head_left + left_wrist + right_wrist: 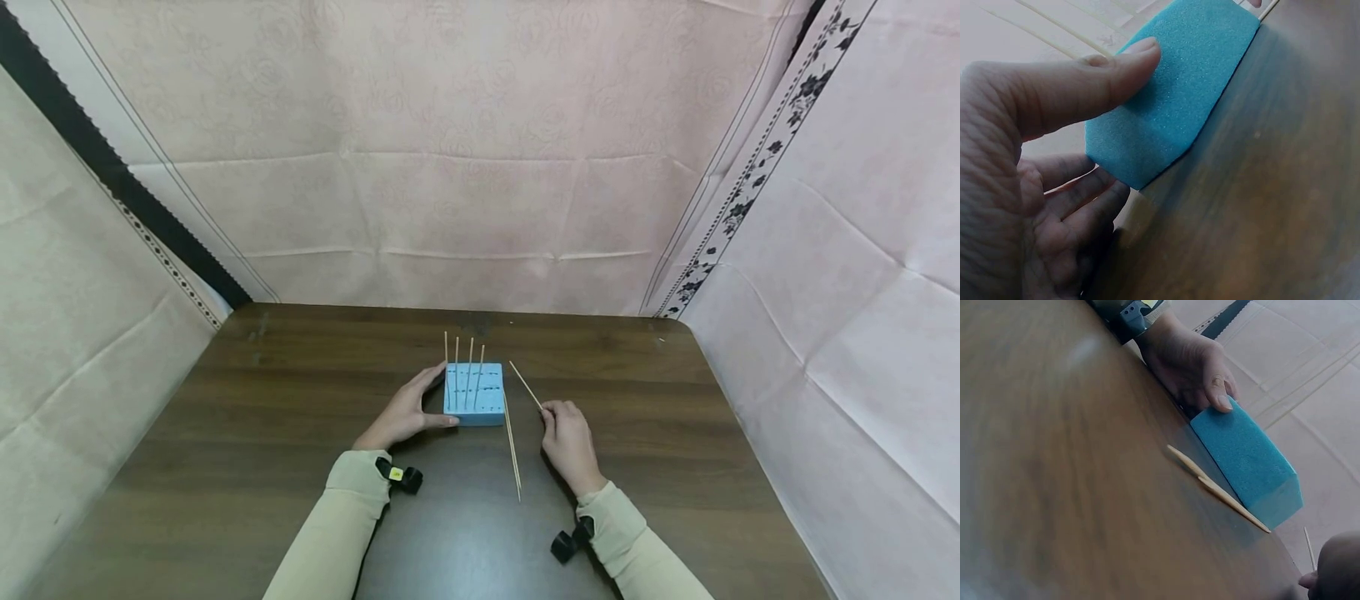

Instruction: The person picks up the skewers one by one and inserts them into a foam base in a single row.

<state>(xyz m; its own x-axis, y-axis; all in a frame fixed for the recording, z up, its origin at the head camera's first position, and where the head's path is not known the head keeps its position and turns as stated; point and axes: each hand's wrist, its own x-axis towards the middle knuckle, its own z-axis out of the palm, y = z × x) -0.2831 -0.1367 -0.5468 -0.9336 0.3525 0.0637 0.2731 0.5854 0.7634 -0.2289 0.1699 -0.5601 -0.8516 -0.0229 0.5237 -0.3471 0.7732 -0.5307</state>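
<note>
A light blue foam block (491, 385) with rows of small holes in its top sits on the table. My left hand (408, 412) holds it at its left side. The thumb lies on the block's front face (1191, 75), with the other fingers round toward its back. Several thin wooden sticks (471, 354) stand upright in the left part of the block. To the right, my right hand (568, 442) pinches another wooden stick (525, 384) by its near end, the far end slanting up toward the block.
Two loose wooden sticks (514, 462) lie close together on the brown table (262, 467), just right of the block. Pale cloth sheets (465, 200) hang behind the table and on both sides. Each wrist wears a black camera (564, 546).
</note>
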